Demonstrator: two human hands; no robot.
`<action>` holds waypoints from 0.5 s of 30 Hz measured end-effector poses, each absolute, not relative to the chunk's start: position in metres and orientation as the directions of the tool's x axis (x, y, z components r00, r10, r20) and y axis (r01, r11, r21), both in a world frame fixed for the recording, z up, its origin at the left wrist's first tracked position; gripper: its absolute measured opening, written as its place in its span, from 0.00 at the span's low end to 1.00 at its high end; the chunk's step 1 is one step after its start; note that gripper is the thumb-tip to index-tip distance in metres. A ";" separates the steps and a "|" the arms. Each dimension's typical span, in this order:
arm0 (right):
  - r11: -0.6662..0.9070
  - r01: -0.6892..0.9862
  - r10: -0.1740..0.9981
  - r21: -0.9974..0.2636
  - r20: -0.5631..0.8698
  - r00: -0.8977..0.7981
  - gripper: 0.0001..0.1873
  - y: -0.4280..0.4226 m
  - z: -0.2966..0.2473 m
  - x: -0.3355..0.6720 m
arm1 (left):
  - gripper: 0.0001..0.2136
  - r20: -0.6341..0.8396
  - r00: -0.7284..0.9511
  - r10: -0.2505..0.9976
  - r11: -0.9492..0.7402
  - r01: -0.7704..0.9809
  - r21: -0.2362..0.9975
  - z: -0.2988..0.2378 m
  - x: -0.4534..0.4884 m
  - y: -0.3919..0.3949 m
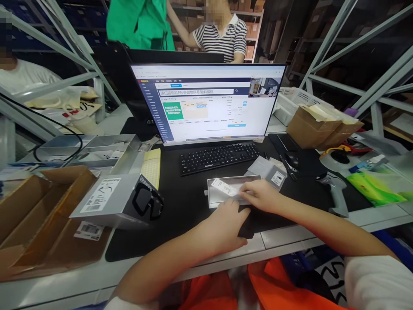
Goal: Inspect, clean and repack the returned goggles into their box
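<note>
Your right hand [260, 196] pinched the slip's [223, 187] four-o'clock end over the box [215, 199]; left hand [222, 224] sat at six, hold unclear. Hard tug risked tearing it.

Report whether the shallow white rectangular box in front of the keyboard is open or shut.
Open: no lid covers the shallow white rectangular box; its pale interior shows, though the right hand hides part.
</note>
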State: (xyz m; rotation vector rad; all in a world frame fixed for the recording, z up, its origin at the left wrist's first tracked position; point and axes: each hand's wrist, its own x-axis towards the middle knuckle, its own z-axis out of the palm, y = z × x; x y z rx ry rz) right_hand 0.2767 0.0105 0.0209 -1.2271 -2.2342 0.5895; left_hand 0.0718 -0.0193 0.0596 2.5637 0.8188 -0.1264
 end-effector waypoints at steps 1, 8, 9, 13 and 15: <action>0.425 0.585 0.886 -0.690 0.186 -0.425 0.12 0.009 0.023 0.274 | 0.32 -0.210 0.821 0.531 -0.726 0.568 0.386 0.060 0.072 -0.019; 0.180 0.800 0.944 -0.572 -0.128 -0.304 0.11 0.032 0.022 0.253 | 0.31 -0.213 0.804 0.555 -0.726 0.593 0.348 0.059 0.073 -0.019; 0.212 0.845 0.944 -0.491 -0.122 -0.308 0.12 0.036 0.020 0.251 | 0.31 -0.215 0.803 0.556 -0.726 0.595 0.346 0.059 0.073 -0.018; 0.256 0.908 0.943 -0.332 -0.122 -0.310 0.12 0.049 0.009 0.244 | 0.33 -0.230 0.808 0.543 -0.737 0.590 0.330 0.057 0.072 -0.017; 0.274 0.897 0.941 -0.347 -0.097 -0.325 0.13 0.053 0.004 0.240 | 0.33 -0.230 0.808 0.543 -0.744 0.589 0.315 0.057 0.072 -0.017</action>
